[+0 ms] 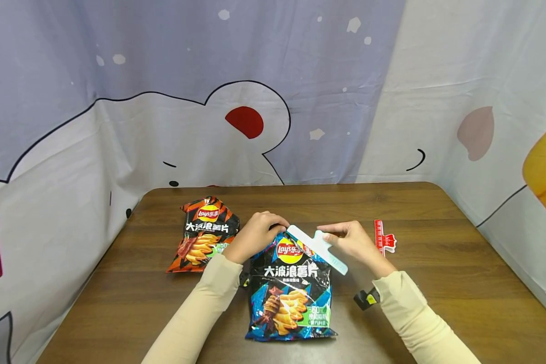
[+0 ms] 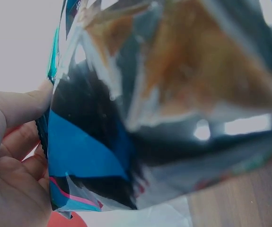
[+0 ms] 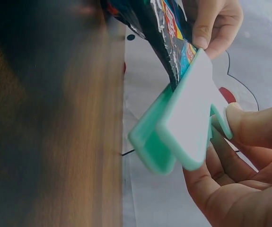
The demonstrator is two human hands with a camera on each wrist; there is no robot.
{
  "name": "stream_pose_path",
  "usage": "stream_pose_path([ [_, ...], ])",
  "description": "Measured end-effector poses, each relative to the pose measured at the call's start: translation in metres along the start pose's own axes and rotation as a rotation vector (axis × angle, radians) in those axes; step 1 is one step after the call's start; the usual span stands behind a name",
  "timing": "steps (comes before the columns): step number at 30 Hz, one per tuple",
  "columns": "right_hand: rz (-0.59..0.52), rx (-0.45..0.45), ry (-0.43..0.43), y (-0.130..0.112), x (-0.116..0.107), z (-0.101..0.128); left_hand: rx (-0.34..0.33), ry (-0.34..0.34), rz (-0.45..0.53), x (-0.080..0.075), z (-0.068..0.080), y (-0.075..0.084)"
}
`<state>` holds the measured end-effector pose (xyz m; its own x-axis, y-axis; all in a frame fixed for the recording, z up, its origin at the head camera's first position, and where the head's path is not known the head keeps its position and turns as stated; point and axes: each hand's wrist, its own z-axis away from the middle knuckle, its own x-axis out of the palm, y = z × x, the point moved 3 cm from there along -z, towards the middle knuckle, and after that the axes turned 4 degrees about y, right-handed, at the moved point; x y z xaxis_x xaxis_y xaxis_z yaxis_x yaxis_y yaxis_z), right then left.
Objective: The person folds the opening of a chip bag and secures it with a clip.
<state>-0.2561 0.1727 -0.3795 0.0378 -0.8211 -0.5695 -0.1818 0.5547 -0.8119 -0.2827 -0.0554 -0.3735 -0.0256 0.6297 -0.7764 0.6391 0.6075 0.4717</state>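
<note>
A blue and black chip bag [image 1: 296, 298] lies on the table, its printed front facing up. My left hand [image 1: 254, 236] pinches its top edge near the left corner, with the thumb on one face and the fingers behind, as the left wrist view shows the bag [image 2: 86, 142]. In my right hand [image 1: 354, 245] is a white and mint-green bag clip [image 1: 317, 246], pinched by its handle between thumb and fingers. The right wrist view shows the clip [image 3: 188, 111] with its two long jaws spread apart and the bag's top edge between them.
To the left behind the blue bag lies an orange and black chip bag [image 1: 206, 236]. A red bag clip [image 1: 382, 236] rests right of my right hand. A patterned cloth [image 1: 327, 91] hangs behind the wooden table [image 1: 437, 303].
</note>
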Motion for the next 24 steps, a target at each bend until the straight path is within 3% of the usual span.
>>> stream_pose_path([
  [24,-0.049,0.006,-0.002,0.0036,0.0067,0.0007,0.011,0.000,-0.017,0.0015,0.0004,-0.0001],
])
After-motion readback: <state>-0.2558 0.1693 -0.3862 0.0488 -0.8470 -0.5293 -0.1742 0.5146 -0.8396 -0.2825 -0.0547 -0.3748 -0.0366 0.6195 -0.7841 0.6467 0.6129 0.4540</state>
